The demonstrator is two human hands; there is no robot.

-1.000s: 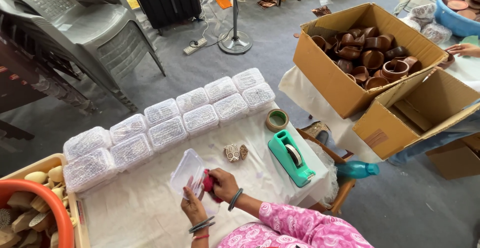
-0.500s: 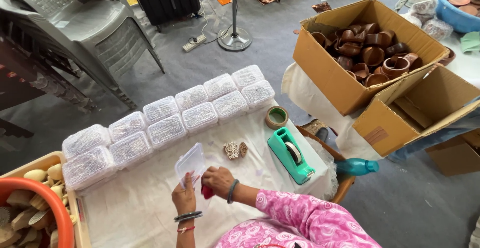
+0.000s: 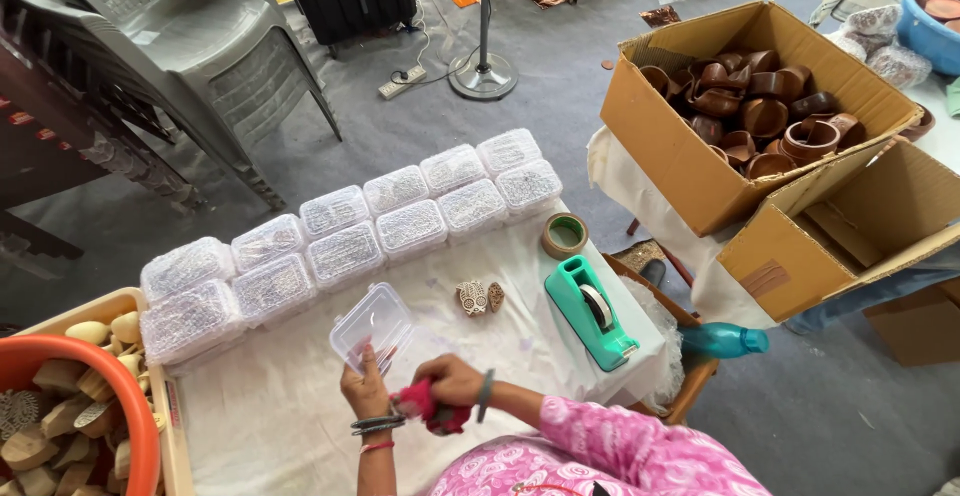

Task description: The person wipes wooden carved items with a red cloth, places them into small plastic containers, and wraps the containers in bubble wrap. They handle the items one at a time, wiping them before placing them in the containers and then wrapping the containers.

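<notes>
Head view, looking down on a cloth-covered table point(image 3: 250, 426). The left hand point(image 3: 366, 388) is closed on the near edge of an empty clear plastic box point(image 3: 373, 325), thumb and fingers pinching its rim so that the box tilts up off the cloth, open face toward the person. The right hand point(image 3: 450, 384) is closed around a small red-pink object point(image 3: 432, 408), held just right of the left wrist and below the box; what this object is cannot be told, since most of it is hidden in the grip. Just beyond the box lie two small carved pieces point(image 3: 479, 297) on the cloth, apart from both hands. Further right stand a teal tape dispenser point(image 3: 588, 313) and a roll of tape point(image 3: 565, 235). Along the far edge, two rows of lidded clear boxes point(image 3: 340, 241) sit packed touching each other. At the left, an orange tub point(image 3: 95, 396) and a tray hold pale wooden blocks. Off the table to the right, a cardboard carton point(image 3: 690, 171) holds brown clay cups. Risk, as a judgement: the box is held by one edge only, so a push from the right hand could twist it out of the pinch; a dropped box could scatter the carved pieces nearby.
</notes>
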